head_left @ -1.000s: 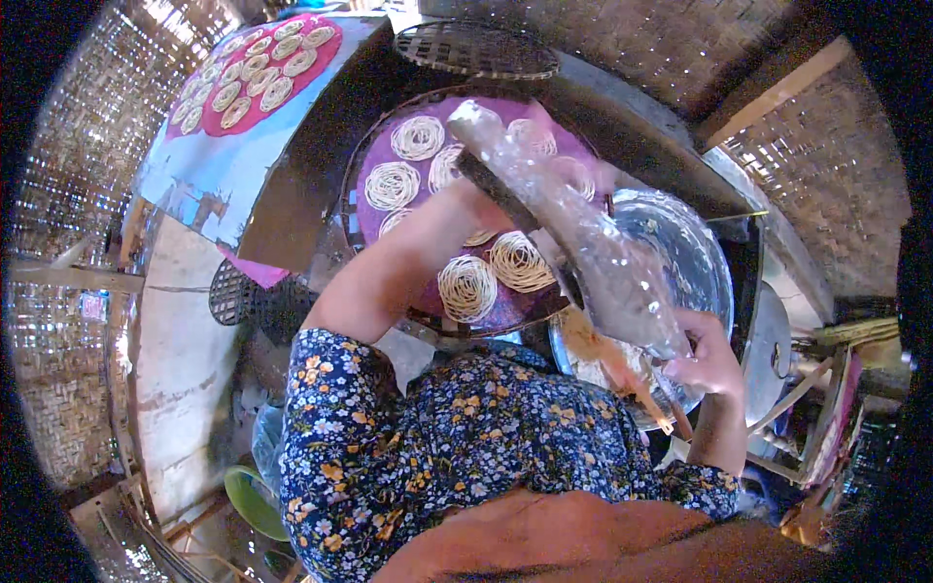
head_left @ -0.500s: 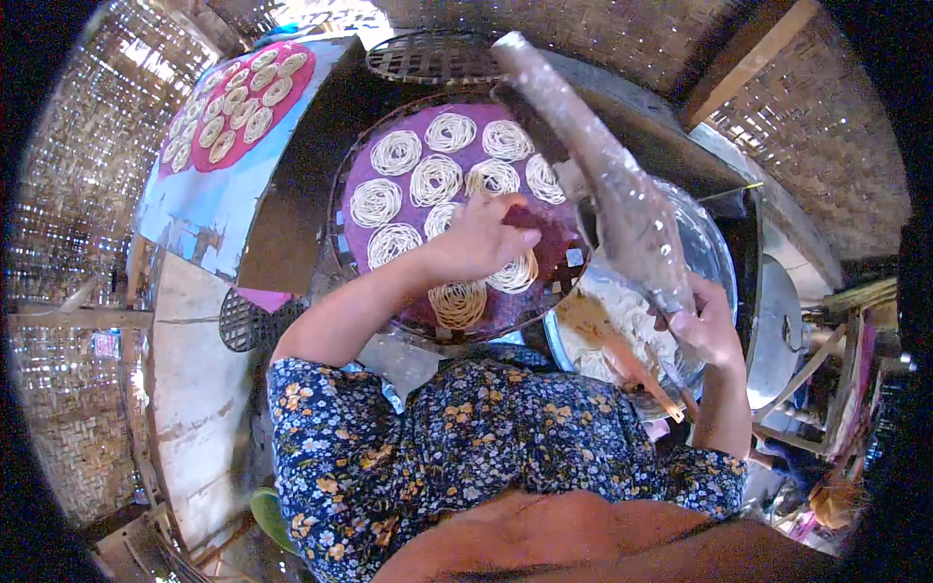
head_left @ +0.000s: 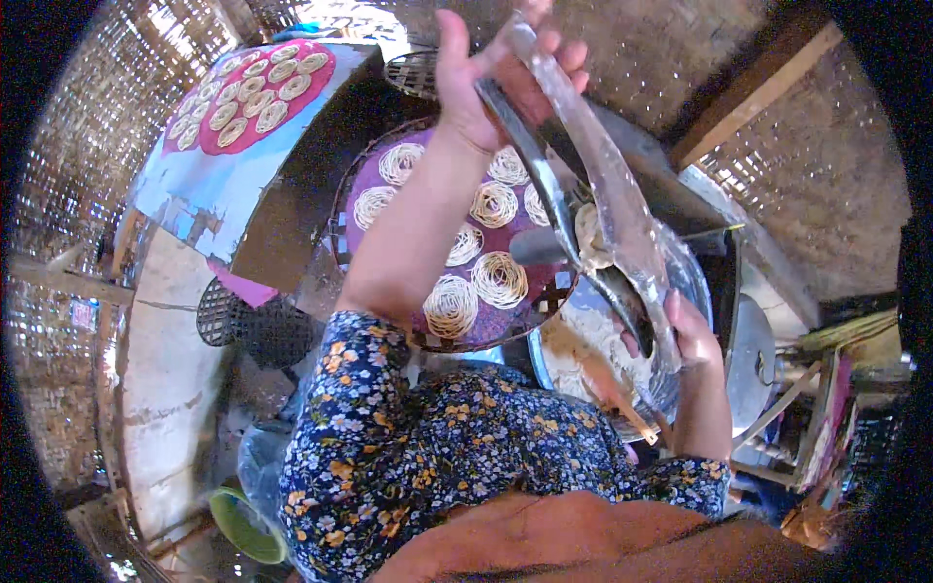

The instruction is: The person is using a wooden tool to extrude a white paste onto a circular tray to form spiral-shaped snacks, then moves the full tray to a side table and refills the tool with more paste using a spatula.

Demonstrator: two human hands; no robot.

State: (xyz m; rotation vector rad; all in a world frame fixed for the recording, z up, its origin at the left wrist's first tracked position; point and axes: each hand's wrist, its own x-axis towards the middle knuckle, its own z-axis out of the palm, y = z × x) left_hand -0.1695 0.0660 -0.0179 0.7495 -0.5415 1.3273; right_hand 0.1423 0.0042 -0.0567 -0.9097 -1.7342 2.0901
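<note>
A hand press (head_left: 637,219) with two long, flour-smeared handles slants across the middle right, its handles apart. Pale dough (head_left: 590,236) shows between them, and a grey cylinder (head_left: 536,247) juts out to the left. My left hand (head_left: 501,83) is at the far ends of the handles, fingers round the upper one and thumb stretched away. My right hand (head_left: 688,335) grips the near, hinged-looking end. Below and left of the press, coiled noodle nests (head_left: 500,280) lie on a purple cloth (head_left: 394,251) over a round woven tray. My left forearm hides part of them.
A basin (head_left: 544,361) of pale dough or flour, with a wooden-handled tool (head_left: 627,413) in it, stands under my right hand. At the far left, more nests lie on a pink cloth (head_left: 326,63) on a blue-topped surface (head_left: 160,185). A green bucket (head_left: 238,530) stands at lower left.
My left hand has moved from above the noodle nests up to the far handle ends. The press has turned, so its separated handles, dough and cylinder now show.
</note>
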